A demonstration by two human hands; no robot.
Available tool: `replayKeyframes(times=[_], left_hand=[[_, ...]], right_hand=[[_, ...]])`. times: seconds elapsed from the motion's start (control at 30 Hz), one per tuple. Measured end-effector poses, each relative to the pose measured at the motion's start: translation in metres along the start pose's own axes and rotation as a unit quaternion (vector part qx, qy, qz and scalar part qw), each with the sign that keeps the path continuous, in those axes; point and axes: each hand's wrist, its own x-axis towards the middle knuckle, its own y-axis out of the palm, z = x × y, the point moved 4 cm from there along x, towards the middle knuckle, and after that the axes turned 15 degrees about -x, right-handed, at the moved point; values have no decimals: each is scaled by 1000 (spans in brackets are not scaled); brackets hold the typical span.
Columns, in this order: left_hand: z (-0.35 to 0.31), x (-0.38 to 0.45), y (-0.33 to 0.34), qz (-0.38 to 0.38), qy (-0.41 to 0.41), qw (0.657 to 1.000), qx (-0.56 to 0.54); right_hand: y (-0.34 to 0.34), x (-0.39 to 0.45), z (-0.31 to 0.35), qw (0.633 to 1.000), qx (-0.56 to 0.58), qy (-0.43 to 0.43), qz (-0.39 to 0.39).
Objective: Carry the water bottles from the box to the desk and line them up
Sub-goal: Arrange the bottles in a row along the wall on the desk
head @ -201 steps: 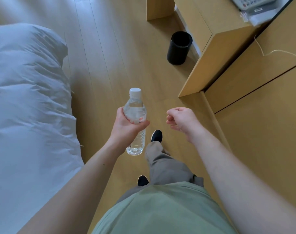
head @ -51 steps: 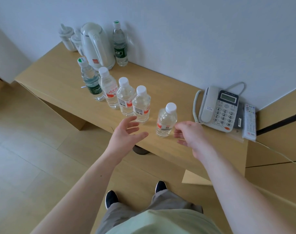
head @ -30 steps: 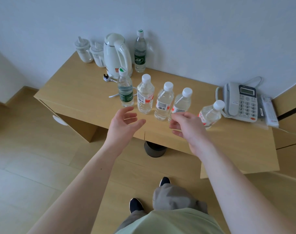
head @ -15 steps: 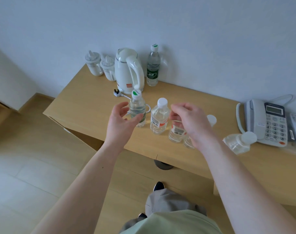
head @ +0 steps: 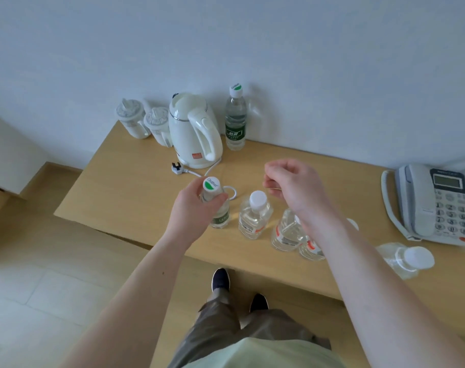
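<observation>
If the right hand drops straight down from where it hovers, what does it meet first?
Probably the cap of a red-labelled bottle beneath the right hand, whose fingers are loosely curled and hold nothing. The white-capped bottle stands just to its left. Depth is unclear from this one view.

Wooden desk (head: 136,181) carries five water bottles (head: 254,219) beneath the hands, kettle (head: 194,131) and cups (head: 143,123) beyond them, telephone (head: 433,205) right.

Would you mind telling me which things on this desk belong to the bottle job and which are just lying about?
Job: left hand gripping the green-cap bottle; white-cap bottle; end bottle; desk.

Lying about: kettle, plug, two cups, back bottle, phone.
</observation>
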Motion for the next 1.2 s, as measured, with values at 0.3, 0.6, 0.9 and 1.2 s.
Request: replayKeyframes(times=[0.3, 0.6, 0.9, 1.2], left_hand=[[-16, 38, -7, 145, -19, 989, 15], [-34, 68, 12, 229, -30, 973, 2], [-61, 95, 39, 245, -7, 970, -8], [-88, 122, 71, 241, 20, 970, 6]], right_hand=[[25, 31, 11, 997, -68, 39, 1], [22, 48, 14, 993, -87, 81, -13], [6, 78, 13, 992, -70, 99, -30], [-20, 109, 8, 991, -68, 111, -31]])
